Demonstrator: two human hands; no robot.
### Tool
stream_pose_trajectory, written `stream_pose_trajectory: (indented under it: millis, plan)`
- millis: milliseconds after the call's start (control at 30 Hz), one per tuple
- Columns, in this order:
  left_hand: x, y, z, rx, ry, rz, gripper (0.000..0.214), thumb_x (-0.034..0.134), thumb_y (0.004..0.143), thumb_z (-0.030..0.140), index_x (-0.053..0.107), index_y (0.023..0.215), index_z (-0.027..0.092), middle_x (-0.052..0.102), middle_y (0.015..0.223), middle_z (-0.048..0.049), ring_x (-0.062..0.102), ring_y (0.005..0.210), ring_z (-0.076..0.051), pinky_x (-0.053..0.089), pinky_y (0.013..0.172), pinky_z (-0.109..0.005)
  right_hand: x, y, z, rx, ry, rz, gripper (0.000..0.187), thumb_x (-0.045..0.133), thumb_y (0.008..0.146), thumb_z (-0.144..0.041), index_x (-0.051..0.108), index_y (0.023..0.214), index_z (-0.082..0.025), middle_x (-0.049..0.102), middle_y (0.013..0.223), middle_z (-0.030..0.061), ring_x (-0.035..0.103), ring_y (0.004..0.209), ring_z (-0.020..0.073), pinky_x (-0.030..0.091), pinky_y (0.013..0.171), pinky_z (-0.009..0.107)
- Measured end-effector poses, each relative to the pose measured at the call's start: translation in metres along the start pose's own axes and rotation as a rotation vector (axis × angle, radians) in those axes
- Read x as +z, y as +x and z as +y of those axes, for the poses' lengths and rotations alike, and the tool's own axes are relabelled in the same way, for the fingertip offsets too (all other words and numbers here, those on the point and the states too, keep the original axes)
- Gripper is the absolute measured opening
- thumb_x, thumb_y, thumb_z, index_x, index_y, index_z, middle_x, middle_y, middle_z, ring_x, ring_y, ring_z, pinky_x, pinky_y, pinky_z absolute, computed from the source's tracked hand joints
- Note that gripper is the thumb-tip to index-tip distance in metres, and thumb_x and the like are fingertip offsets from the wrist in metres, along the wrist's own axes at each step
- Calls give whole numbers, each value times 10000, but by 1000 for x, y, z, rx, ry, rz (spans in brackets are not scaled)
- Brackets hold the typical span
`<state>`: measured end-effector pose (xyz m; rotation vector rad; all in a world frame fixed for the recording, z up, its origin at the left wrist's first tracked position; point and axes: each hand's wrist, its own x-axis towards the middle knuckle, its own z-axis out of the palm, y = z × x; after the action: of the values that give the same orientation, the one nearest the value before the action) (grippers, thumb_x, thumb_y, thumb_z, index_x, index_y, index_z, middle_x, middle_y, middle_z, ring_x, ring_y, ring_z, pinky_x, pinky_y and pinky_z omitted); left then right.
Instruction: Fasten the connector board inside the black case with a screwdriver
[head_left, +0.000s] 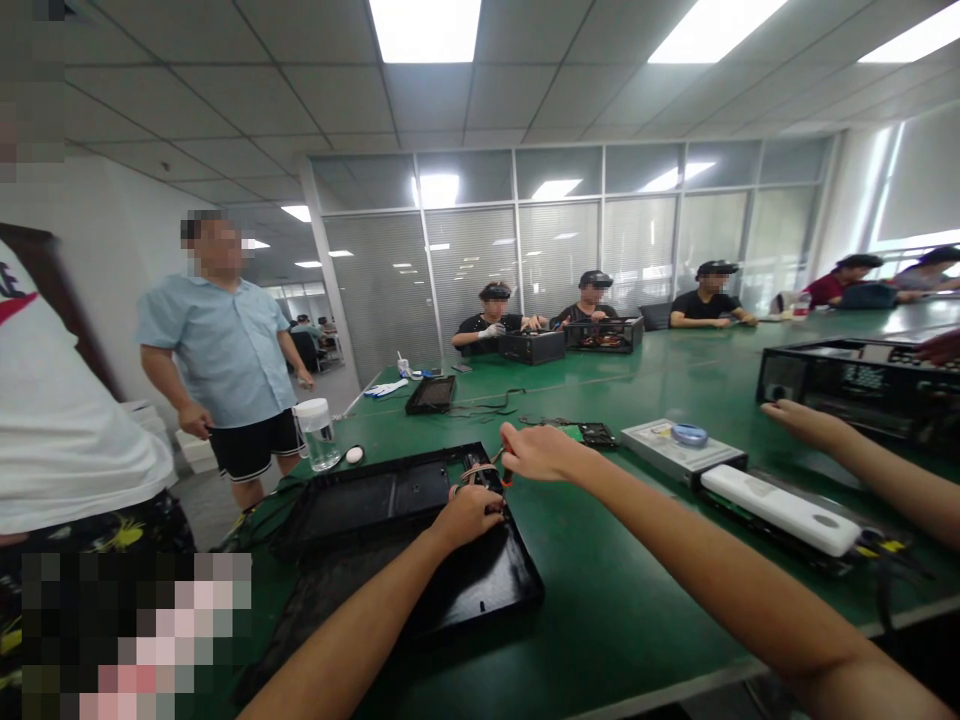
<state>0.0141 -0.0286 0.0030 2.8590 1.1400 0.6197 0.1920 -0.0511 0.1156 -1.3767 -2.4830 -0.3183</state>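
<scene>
Lying at the left of the green table (645, 600), the flat black panel (420, 545) runs its long axis from the near edge away toward the water bottle (316, 433). At its far right corner sits a bundle of wires (474, 472); the left hand (469, 515) is closed on it from the near side, while the right hand (541, 452), just beyond, pinches a red-handled tool (507, 474) touching the same bundle. Both hands nearly meet there.

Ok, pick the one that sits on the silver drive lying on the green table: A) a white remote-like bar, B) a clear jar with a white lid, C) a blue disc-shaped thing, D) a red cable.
C: the blue disc-shaped thing rests on top of the silver drive, beyond the right hand.
</scene>
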Motion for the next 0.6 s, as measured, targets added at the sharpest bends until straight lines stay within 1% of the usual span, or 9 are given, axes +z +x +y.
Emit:
stream_pose_trajectory:
  millis: [67, 133, 200, 233, 267, 300, 400, 500, 600]
  plan:
    - [0, 0, 0, -3, 4, -13, 124, 610, 735, 215, 632, 855, 194, 655, 803, 5, 570, 783, -145, 373, 695, -226, -5, 0, -3, -14, -31, -74, 489, 279, 854, -524, 582, 938, -149, 654, 821, 134, 602, 772, 243, 371, 673, 304]
    - [0, 0, 0, -6, 6, -24, 133, 605, 740, 217, 634, 868, 196, 657, 819, 5, 573, 800, -146, 372, 704, -225, -10, -1, -6, 28, -90, -110, 561, 207, 860, -540, 593, 889, -134, 647, 869, 163, 593, 836, 274, 378, 697, 330]
    - [-1, -1, 1, -12, 3, -30, 146, 602, 743, 218, 633, 884, 198, 659, 830, 4, 575, 811, -146, 372, 711, -224, -15, -2, -8, 46, -86, -138, 549, 203, 866, -520, 564, 978, -122, 640, 914, 168, 593, 851, 276, 384, 698, 334]
    - [-1, -1, 1, -18, -2, -32, 151, 602, 743, 219, 632, 890, 198, 660, 830, 3, 576, 811, -146, 374, 711, -223, -16, -2, -8, 29, -58, -164, 518, 228, 866, -506, 535, 1038, -126, 639, 933, 158, 597, 845, 265, 388, 693, 325]
    - [-1, -1, 2, -24, -8, -35, 154, 601, 744, 221, 631, 893, 197, 661, 828, 3, 577, 807, -145, 375, 710, -223, -17, -2, -8, 6, -32, -189, 497, 252, 863, -499, 518, 1067, -132, 639, 946, 149, 598, 845, 258, 389, 690, 317]
    - [-2, 0, 2, -28, -13, -39, 156, 601, 744, 224, 631, 894, 197, 661, 824, 3, 578, 802, -145, 377, 707, -222, -18, -3, -8, -5, -21, -203, 497, 261, 859, -506, 525, 1058, -134, 638, 948, 149, 594, 857, 259, 388, 694, 315]
    - [-2, 1, 3, -33, -19, -43, 144, 597, 747, 228, 630, 884, 198, 660, 811, 6, 580, 794, -144, 379, 698, -222, -17, -2, -8, 17, -31, -190, 553, 212, 858, -541, 562, 977, -131, 636, 933, 163, 582, 878, 273, 383, 701, 325]
    - [-1, 3, 2, -34, -14, -47, 145, 589, 754, 225, 630, 891, 201, 660, 816, 7, 581, 793, -144, 377, 703, -226, -14, -2, -8, -18, 1, -187, 518, 220, 864, -526, 536, 1027, -148, 639, 926, 140, 595, 826, 246, 385, 671, 306]
    - [1, 4, 1, -19, -5, -39, 154, 593, 753, 229, 627, 900, 201, 657, 830, 3, 576, 804, -148, 374, 713, -231, -12, -1, -7, 29, -68, -145, 583, 184, 854, -565, 580, 933, -144, 640, 900, 156, 587, 852, 266, 378, 695, 328]
